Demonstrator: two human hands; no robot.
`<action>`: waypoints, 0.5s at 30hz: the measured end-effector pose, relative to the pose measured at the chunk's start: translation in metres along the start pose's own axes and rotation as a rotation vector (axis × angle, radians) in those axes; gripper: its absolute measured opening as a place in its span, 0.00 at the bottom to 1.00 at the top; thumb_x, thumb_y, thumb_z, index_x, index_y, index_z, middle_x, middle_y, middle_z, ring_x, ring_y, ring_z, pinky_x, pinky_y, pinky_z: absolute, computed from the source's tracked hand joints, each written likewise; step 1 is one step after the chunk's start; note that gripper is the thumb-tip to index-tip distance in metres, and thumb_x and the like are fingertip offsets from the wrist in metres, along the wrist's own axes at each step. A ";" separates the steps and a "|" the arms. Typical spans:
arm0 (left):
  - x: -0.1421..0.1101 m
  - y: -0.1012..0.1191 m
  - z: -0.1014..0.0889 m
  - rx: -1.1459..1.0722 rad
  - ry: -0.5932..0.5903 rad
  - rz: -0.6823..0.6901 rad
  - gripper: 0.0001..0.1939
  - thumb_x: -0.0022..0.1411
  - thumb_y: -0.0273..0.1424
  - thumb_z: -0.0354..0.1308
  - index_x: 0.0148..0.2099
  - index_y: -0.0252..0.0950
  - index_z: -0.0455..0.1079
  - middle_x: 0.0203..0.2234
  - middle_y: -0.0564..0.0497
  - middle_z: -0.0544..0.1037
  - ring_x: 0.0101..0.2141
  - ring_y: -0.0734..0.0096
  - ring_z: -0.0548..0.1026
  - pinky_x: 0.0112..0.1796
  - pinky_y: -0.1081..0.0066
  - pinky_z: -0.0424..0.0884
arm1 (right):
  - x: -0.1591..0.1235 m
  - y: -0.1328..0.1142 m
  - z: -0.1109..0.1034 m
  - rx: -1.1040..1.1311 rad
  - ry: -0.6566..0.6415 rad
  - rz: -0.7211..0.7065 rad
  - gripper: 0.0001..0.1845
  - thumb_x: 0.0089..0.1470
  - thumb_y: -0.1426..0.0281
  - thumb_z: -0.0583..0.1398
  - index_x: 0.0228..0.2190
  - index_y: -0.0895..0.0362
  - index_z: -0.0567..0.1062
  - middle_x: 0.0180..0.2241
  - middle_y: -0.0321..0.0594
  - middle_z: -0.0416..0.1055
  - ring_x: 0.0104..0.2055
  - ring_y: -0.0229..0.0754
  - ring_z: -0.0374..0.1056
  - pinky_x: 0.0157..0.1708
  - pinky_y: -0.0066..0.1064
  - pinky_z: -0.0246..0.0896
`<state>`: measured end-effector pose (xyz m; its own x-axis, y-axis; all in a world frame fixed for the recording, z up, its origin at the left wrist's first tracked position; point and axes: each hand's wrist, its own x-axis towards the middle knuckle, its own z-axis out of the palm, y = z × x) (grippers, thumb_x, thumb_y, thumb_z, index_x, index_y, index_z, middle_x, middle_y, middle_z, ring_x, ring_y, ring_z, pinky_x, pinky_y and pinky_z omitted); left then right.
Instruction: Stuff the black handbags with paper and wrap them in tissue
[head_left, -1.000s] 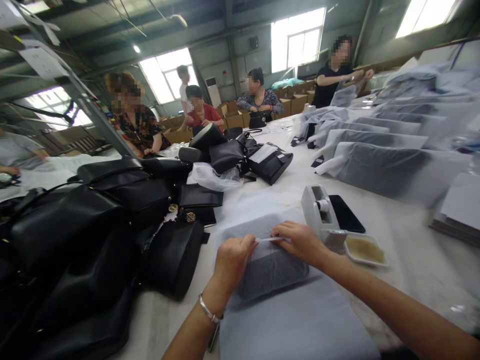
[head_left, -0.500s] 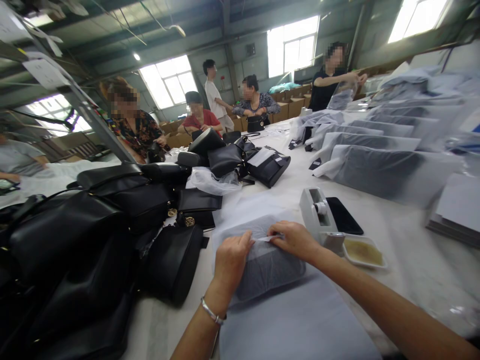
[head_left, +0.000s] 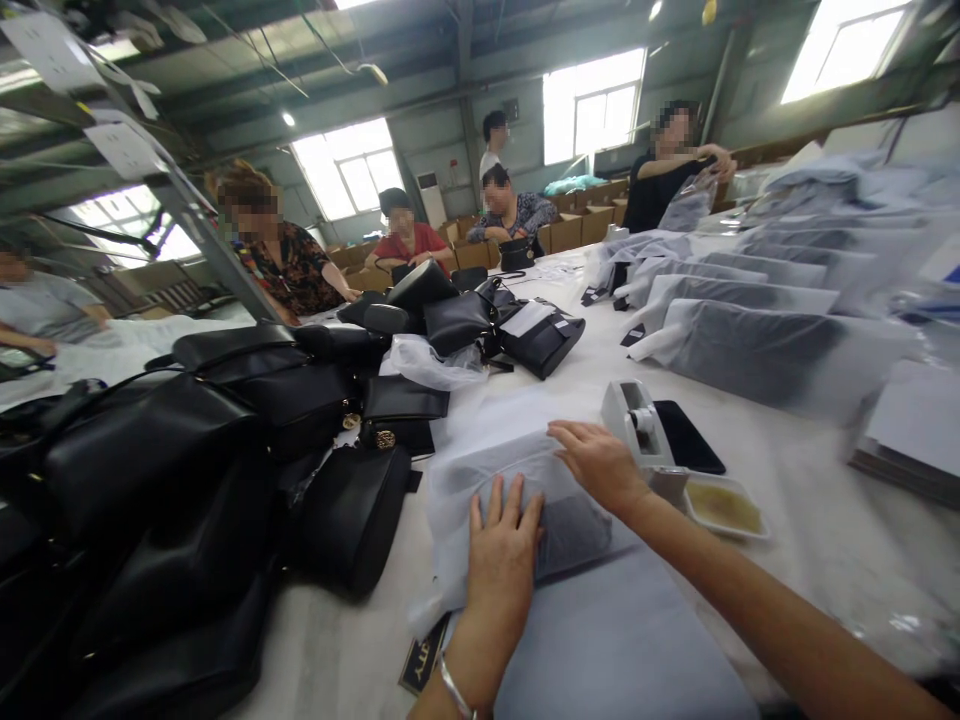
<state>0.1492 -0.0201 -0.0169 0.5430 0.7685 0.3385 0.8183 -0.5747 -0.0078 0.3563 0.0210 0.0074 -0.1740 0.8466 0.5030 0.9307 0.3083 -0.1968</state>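
Note:
My left hand (head_left: 504,545) lies with spread fingers on a dark bag wrapped in thin white translucent sheeting (head_left: 574,520). Just beyond it, my right hand (head_left: 604,465) reaches to the upper right edge of the wrap. Its fingers are stretched out and touch the sheeting; the thumb is hidden. Through the wrap the bag looks grey-black and lies flat. Beneath it, a pale sheet (head_left: 615,640) extends towards me. Beside my left wrist is a black tag with gold lettering (head_left: 421,655), partly under the wrap.
Black handbags (head_left: 142,440) are heaped on the left. A tape dispenser (head_left: 637,425), a black phone (head_left: 688,437) and a tray of yellowish stuff (head_left: 724,507) stand at right. Several wrapped bags (head_left: 757,350) stand behind them, near stacked boards (head_left: 911,425). Several people work around the table.
My hands held a narrow white strip over the wrapped bag; now the strip is out of sight. My left hand has opened flat on the wrap, and my right has moved to its upper edge.

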 end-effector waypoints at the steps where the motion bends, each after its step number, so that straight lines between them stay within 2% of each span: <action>1: 0.002 -0.001 -0.001 -0.005 -0.025 -0.011 0.20 0.67 0.32 0.53 0.61 0.49 0.64 0.63 0.50 0.64 0.62 0.47 0.60 0.54 0.38 0.63 | -0.004 0.007 -0.006 -0.031 0.068 0.000 0.13 0.62 0.71 0.55 0.48 0.55 0.73 0.53 0.43 0.71 0.53 0.48 0.67 0.53 0.40 0.59; 3: 0.004 -0.003 -0.004 -0.019 -0.059 -0.024 0.21 0.67 0.32 0.52 0.61 0.50 0.63 0.64 0.50 0.62 0.63 0.47 0.58 0.54 0.37 0.62 | -0.017 0.026 -0.019 -0.073 0.201 0.071 0.15 0.62 0.69 0.55 0.49 0.55 0.73 0.56 0.44 0.68 0.57 0.49 0.63 0.59 0.42 0.54; 6: 0.005 -0.005 -0.005 -0.041 -0.075 -0.029 0.20 0.68 0.32 0.51 0.61 0.50 0.63 0.64 0.49 0.61 0.64 0.47 0.57 0.55 0.37 0.60 | -0.047 0.062 -0.034 -0.124 0.328 0.301 0.17 0.59 0.61 0.57 0.45 0.56 0.76 0.56 0.47 0.67 0.59 0.53 0.60 0.61 0.46 0.53; 8: 0.005 -0.006 -0.004 -0.052 -0.080 -0.028 0.20 0.68 0.32 0.51 0.61 0.50 0.63 0.64 0.49 0.61 0.64 0.47 0.57 0.55 0.38 0.60 | -0.067 0.082 -0.038 -0.115 0.300 0.465 0.19 0.57 0.57 0.57 0.39 0.57 0.79 0.55 0.50 0.68 0.59 0.55 0.60 0.60 0.48 0.53; 10: 0.005 -0.007 -0.003 -0.060 -0.083 -0.024 0.21 0.68 0.31 0.50 0.61 0.50 0.63 0.64 0.50 0.61 0.64 0.47 0.57 0.55 0.38 0.60 | -0.081 0.093 -0.037 -0.033 0.192 0.610 0.21 0.56 0.54 0.56 0.34 0.55 0.82 0.55 0.49 0.69 0.59 0.54 0.62 0.60 0.47 0.53; 12: 0.005 -0.008 -0.003 -0.066 -0.078 -0.015 0.21 0.68 0.31 0.50 0.61 0.49 0.63 0.64 0.49 0.62 0.63 0.47 0.57 0.55 0.39 0.60 | -0.087 0.095 -0.034 0.111 0.097 0.735 0.21 0.55 0.53 0.56 0.31 0.54 0.83 0.54 0.48 0.70 0.59 0.52 0.62 0.60 0.44 0.53; 15: 0.004 -0.008 -0.005 -0.064 -0.061 -0.007 0.21 0.67 0.30 0.51 0.61 0.48 0.64 0.64 0.48 0.63 0.63 0.47 0.58 0.55 0.39 0.61 | -0.082 0.089 -0.033 0.395 0.104 0.871 0.19 0.51 0.54 0.60 0.30 0.55 0.83 0.55 0.51 0.70 0.59 0.53 0.63 0.59 0.43 0.53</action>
<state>0.1441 -0.0138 -0.0113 0.5489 0.7874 0.2805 0.8098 -0.5841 0.0551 0.4637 -0.0353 -0.0233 0.5743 0.8106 0.1148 0.5410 -0.2705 -0.7963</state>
